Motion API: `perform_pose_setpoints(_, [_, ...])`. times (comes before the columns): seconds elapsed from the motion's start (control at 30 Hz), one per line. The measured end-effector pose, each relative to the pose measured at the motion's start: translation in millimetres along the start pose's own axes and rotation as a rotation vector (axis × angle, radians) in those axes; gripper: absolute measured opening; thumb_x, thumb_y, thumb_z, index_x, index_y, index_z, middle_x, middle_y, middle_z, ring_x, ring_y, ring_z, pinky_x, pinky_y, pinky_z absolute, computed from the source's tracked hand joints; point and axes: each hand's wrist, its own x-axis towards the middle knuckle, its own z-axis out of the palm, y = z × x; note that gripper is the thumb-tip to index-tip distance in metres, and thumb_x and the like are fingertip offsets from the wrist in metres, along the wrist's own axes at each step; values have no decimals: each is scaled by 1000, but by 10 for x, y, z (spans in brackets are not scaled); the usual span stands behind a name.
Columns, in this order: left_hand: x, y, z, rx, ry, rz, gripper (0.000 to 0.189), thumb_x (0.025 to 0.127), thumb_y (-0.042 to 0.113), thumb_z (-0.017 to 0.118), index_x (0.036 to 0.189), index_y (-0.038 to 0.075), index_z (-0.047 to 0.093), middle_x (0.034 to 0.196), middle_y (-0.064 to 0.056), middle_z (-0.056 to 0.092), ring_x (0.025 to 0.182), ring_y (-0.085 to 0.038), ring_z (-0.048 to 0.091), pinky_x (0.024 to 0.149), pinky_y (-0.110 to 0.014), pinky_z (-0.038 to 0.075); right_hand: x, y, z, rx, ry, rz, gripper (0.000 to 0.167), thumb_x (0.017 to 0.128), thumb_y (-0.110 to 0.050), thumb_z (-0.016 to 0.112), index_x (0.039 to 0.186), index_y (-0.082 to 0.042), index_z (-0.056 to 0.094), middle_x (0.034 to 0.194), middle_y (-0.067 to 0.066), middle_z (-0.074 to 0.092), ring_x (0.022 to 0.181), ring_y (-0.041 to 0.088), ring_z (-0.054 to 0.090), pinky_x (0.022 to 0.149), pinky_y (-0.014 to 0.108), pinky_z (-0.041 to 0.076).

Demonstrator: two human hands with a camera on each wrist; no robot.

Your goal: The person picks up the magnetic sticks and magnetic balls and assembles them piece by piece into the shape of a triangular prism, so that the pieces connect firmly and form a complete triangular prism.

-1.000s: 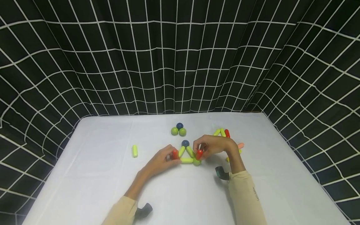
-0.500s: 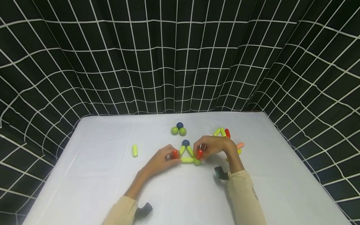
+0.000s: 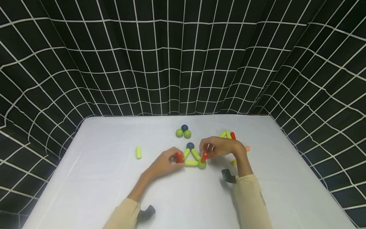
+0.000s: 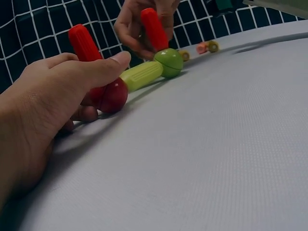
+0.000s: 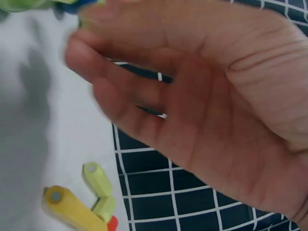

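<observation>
My left hand grips a red ball at the near left corner of a triangle; a red rod stands up from that ball. Lime rods form the triangle's sides, with a blue ball at the far corner. At the near right corner, a green ball bears another red rod, tilted. Just behind it is my right hand, fingers loosely bent, a gap showing between them. Blur in the right wrist view hides whether its fingertips touch anything.
Behind the triangle sit a blue ball and two green balls. A single lime rod lies at left. Past my right hand are more rods, including a yellow rod. A gridded black curtain surrounds the white table.
My right hand has lifted slightly away from the near right corner, so more of the green ball and its red rod shows. My left hand keeps its place. The view has shifted slightly.
</observation>
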Motion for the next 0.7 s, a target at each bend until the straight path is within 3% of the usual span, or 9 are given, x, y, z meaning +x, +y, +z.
perform_pose_setpoints(0.1, [28,-11,11,-13,-17,-6,19,92,35,80,103,28,66,102,12,66,96,-6,64,95,-28,55,3,72,-44,-42,129,-17,31,94,3,65,124,-8,65,121,13,70,112,29,66,100,45,57])
perform_pose_setpoints(0.2, [25,-22,15,1,-21,-7,19,92,36,80,103,29,66,99,13,66,93,-6,63,92,-27,54,165,120,-41,-57,193,-28,36,97,3,63,133,-4,61,131,18,67,118,34,66,102,48,58])
perform_pose_setpoints(0.4, [-26,-60,14,17,-7,3,19,92,37,79,103,29,66,98,13,65,93,-4,62,91,-27,54,612,85,10,-125,166,-33,61,96,7,61,153,-10,49,161,15,48,147,40,48,121,56,41])
perform_pose_setpoints(0.5, [-37,-64,18,22,-5,17,19,92,36,80,103,28,66,98,12,66,92,-4,63,90,-26,54,733,49,40,-193,155,8,64,93,6,65,152,-15,53,154,18,51,142,37,51,120,55,43])
perform_pose_setpoints(0.63, [-24,-43,17,25,0,28,18,92,34,80,102,28,66,98,11,66,92,-5,62,88,-26,54,745,26,46,-258,201,130,52,91,2,72,139,-17,63,129,15,60,115,29,62,108,49,55])
perform_pose_setpoints(0.7, [-14,-38,16,22,3,20,18,92,33,80,101,29,66,98,12,66,92,-5,62,88,-26,54,717,33,36,-267,212,160,46,91,3,73,133,-16,66,123,14,64,109,26,63,105,46,56])
